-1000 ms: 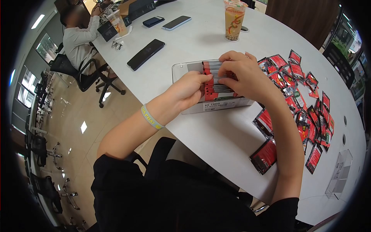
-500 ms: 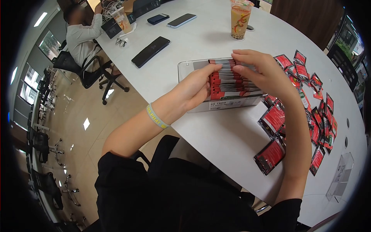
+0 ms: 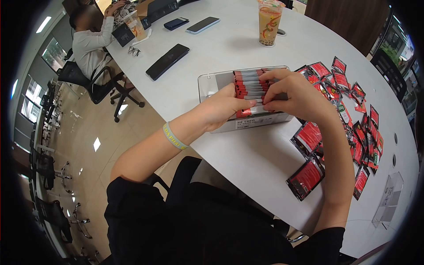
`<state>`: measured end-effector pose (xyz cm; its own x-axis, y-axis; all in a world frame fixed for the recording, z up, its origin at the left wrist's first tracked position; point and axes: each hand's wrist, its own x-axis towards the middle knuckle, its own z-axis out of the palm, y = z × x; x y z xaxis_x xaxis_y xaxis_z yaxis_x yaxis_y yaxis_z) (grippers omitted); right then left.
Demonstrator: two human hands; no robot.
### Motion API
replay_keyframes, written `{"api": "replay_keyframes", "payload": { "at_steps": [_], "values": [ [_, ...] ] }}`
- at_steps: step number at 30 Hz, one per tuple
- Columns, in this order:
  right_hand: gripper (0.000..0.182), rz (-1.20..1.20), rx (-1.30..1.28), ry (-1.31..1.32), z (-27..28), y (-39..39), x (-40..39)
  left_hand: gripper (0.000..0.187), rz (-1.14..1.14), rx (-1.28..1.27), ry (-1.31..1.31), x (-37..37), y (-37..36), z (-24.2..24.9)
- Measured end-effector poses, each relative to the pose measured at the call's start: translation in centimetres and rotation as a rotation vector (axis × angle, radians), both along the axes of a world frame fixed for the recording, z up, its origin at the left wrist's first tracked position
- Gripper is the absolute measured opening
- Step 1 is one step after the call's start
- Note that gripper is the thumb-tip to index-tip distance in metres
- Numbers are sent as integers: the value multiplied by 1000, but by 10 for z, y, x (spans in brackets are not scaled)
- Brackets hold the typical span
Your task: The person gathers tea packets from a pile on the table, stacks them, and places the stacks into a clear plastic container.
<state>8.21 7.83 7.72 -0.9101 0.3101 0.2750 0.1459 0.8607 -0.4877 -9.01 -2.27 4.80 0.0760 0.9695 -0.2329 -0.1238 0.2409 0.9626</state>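
Partly hidden, the red packets are pinched by the left hand and right hand

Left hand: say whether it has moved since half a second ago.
Yes: the left hand has shifted toward the person, nearer the label on the clear box.

The white bench carries a clear box by its near edge, with red sachets spread toward the curved far edge. A black phone and eyeglasses lie along the near edge; a drink cup stands by the far one.
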Motion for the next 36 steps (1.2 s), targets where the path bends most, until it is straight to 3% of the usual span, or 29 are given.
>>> {"api": "replay_keyframes", "payload": {
  "at_steps": [5, 7, 8, 10, 13, 17, 19, 23, 25, 32, 34, 35, 36],
  "values": [
    [11, -29, -15, 6, 3, 0, 2, 48, -19, -18, 39, -1, -8, 14],
    [12, 23, 50, 23, 0, 3, 4, 67, -144, 99, 483, -2, -19, 13],
    [12, 21, 50, 25, 0, 3, 3, 67, -146, 100, 485, 0, -26, 12],
    [12, -16, 43, -28, 0, -1, 1, 87, -163, 241, 856, 4, -39, 9],
    [9, -19, 16, -47, 2, -7, -2, 100, -138, 117, 1042, 15, -41, 19],
    [12, 3, 120, -14, -1, -5, -2, 102, -135, 57, 1131, 23, -39, 20],
    [18, -55, -15, -124, 6, -9, -3, 101, -69, 168, 1211, 21, -40, 10],
    [25, -79, 9, -126, 9, -11, -2, 100, -1, 330, 1212, 18, -39, -2],
    [28, -36, 85, -99, 2, -6, -1, 99, -52, 193, 1275, 22, -38, 6],
    [23, -20, 22, 14, 0, -2, 2, 98, -79, 113, 1372, 27, -42, 16],
    [25, 44, 80, 164, 0, 4, 6, 96, 216, 566, 1672, 27, -46, 9],
    [25, 43, 79, 163, 2, 6, 8, 96, 215, 565, 1671, 27, -43, 9],
    [26, -14, -19, 157, 6, 7, 10, 93, 202, 744, 1706, 25, -37, 10]
  ]
}}
